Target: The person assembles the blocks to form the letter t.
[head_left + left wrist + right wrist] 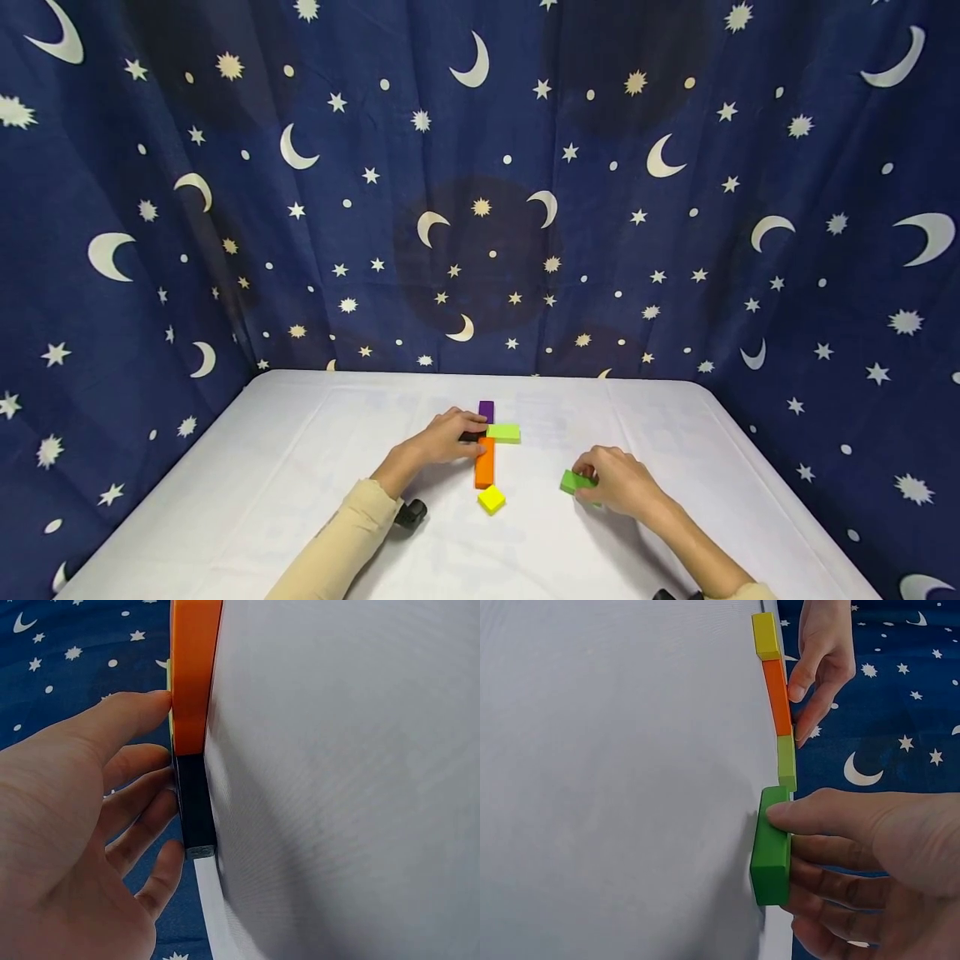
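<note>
My left hand (438, 439) rests over a small figure of blocks on the table. Its thumb touches the orange block (484, 465), and the other fingers lie loosely by the black block (196, 806), partly hidden from above. A purple block (487, 410) sits at the far end, with a lime green block (504, 433) pointing right from the middle. At the orange block's near end lies a yellow block (491, 500), turned like a diamond. To the right, my right hand (621, 483) holds a green block (771, 847) between thumb and fingers, low over the table.
A white cloth covers the table (300, 483). Behind it and at both sides hangs a dark blue curtain (495, 242) printed with moons and stars. A black device (410, 514) shows at my left wrist.
</note>
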`<state>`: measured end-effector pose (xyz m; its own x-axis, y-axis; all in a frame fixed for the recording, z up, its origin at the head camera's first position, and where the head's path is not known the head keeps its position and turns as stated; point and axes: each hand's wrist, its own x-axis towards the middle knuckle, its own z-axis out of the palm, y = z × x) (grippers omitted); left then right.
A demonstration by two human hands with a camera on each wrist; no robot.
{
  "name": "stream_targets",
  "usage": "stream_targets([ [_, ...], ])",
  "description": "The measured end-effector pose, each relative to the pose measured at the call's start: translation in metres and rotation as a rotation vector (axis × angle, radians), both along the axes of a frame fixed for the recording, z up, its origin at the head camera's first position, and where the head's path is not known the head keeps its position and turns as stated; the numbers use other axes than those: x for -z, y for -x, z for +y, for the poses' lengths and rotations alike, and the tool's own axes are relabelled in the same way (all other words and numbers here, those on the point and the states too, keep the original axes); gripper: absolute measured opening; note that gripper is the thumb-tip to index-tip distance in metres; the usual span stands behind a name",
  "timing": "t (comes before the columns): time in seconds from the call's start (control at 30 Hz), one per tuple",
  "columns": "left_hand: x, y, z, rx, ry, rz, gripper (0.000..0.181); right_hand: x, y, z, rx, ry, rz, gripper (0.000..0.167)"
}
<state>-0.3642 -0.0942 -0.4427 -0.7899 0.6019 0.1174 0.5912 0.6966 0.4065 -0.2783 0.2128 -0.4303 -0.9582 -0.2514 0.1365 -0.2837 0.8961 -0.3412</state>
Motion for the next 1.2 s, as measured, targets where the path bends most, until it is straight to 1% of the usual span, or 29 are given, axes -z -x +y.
stream_targets([
  [0.1, 0.002, 0.0, 0.0, -0.002, 0.007, -0.008, 0.048, 0.002, 0.001, -0.001, 0.004, -0.006, 0.001, 0.025],
  [0.3, 0.0, -0.001, 0.001, -0.007, -0.003, -0.005, 0.048, 0.003, 0.001, -0.003, -0.001, 0.014, -0.005, 0.025],
  [0.47, 0.0, -0.001, 0.001, -0.01, -0.001, -0.012, 0.047, 0.004, 0.001, -0.003, 0.012, 0.007, -0.021, 0.025],
  [0.67, 0.001, -0.001, 0.0, -0.009, -0.006, -0.008, 0.047, 0.003, 0.001, -0.004, -0.001, 0.006, 0.0, 0.025],
  [0.9, 0.0, -0.002, 0.001, -0.007, 0.006, -0.005, 0.048, 0.0, -0.001, -0.008, -0.064, -0.01, 0.027, 0.025],
  [1.2, 0.0, -0.001, 0.001, -0.009, 0.02, -0.005, 0.048, -0.006, -0.007, -0.018, -0.164, -0.001, 0.022, 0.024],
])
